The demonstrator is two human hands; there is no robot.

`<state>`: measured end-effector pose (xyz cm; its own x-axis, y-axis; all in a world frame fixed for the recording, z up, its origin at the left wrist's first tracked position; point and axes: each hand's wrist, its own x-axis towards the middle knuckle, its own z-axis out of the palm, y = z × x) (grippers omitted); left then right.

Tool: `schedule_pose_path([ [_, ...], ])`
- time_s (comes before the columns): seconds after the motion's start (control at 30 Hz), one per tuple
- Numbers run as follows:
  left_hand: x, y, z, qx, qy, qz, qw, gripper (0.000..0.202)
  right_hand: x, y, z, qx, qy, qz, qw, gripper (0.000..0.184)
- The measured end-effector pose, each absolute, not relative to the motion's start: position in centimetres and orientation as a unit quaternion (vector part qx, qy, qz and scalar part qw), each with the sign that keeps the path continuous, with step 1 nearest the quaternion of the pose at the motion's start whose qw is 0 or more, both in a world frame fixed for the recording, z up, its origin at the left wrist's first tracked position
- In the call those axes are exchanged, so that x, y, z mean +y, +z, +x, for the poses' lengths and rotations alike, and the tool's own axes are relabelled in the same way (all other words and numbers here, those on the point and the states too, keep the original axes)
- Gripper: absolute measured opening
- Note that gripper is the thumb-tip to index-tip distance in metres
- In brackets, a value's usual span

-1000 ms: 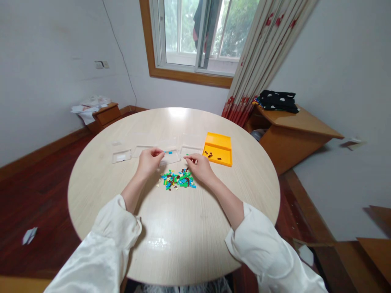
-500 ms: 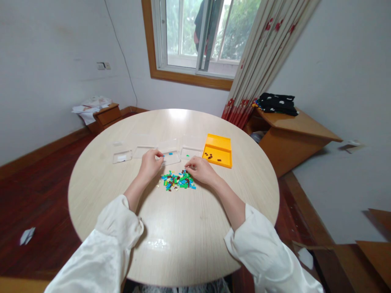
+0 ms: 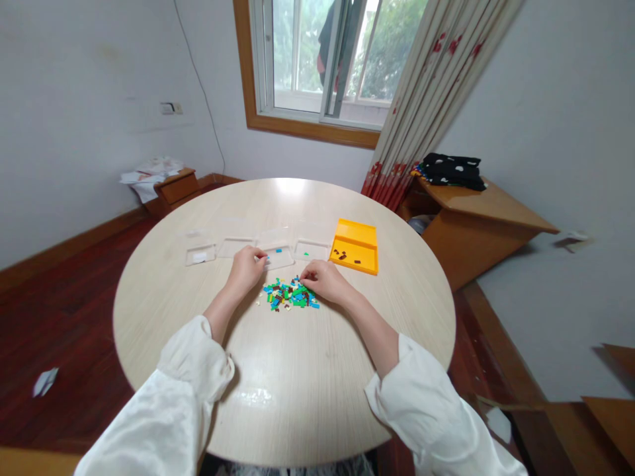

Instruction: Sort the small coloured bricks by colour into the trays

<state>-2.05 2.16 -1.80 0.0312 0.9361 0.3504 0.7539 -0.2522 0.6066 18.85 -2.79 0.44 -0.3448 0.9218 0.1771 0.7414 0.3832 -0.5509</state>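
A heap of small toy bricks (image 3: pixel 288 295) in green, blue, brown, cream and yellow lies mid-table. My left hand (image 3: pixel 247 268) is pinched at the near left part of an open clear plastic box (image 3: pixel 285 263), with a small blue brick (image 3: pixel 268 258) at its fingertips. Another blue brick (image 3: pixel 278 250) lies inside that box. At the heap's far right edge, my right hand (image 3: pixel 323 277) has its fingers pressed together; what they hold, if anything, is hidden.
An open yellow box (image 3: pixel 367 267) with several brown bricks stands right of the clear boxes. One clear box (image 3: pixel 317 258) holds a green brick; two more, a box (image 3: pixel 237 239) and a smaller box (image 3: pixel 211 253), sit leftward. The round table's edge (image 3: pixel 454 317) curves around.
My left fingertips have dipped slightly at the clear box, the small blue brick lower with them. My right hand stays at the heap's edge. The whole view has shifted slightly.
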Motion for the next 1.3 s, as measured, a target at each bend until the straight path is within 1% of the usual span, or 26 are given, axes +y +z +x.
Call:
schedule_pose_path([
  [0.13, 2.2, -1.8, -2.0, 0.600, 0.360, 0.702, 0.130, 0.014, -2.8, 0.4, 18.9, -0.801, 0.188, -0.517, 0.237, 0.012],
  [0.27, 2.1, -1.7, -2.0, 0.598, 0.366, 0.701, 0.131, 0.014, -2.5, -0.1, 18.9, -0.804, 0.176, -0.505, 0.260, 0.007],
  [0.4, 1.8, -1.3, -1.7, 0.603, 0.366, 0.698, 0.118, 0.018, -2.5, -0.4, 18.6, -0.815, 0.171, -0.477, 0.280, 0.010],
  [0.53, 1.4, -0.4, -1.3, 0.614, 0.378, 0.686, 0.097, 0.026, -2.5, -0.5, 18.3, -0.820, 0.189, -0.467, 0.270, 0.009],
  [0.7, 1.1, 0.3, -1.2, 0.621, 0.392, 0.669, 0.113, 0.031, -2.5, -0.7, 18.3, -0.810, 0.206, -0.481, 0.267, 0.012],
  [0.93, 0.9, 0.4, -1.1, 0.617, 0.407, 0.662, 0.124, 0.029, -2.5, -0.7, 18.3, -0.801, 0.194, -0.503, 0.259, 0.010],
  [1.3, 0.8, 0.4, -1.2, 0.606, 0.414, 0.666, 0.136, 0.029, -2.7, -0.6, 18.3, -0.795, 0.186, -0.521, 0.248, 0.013],
])
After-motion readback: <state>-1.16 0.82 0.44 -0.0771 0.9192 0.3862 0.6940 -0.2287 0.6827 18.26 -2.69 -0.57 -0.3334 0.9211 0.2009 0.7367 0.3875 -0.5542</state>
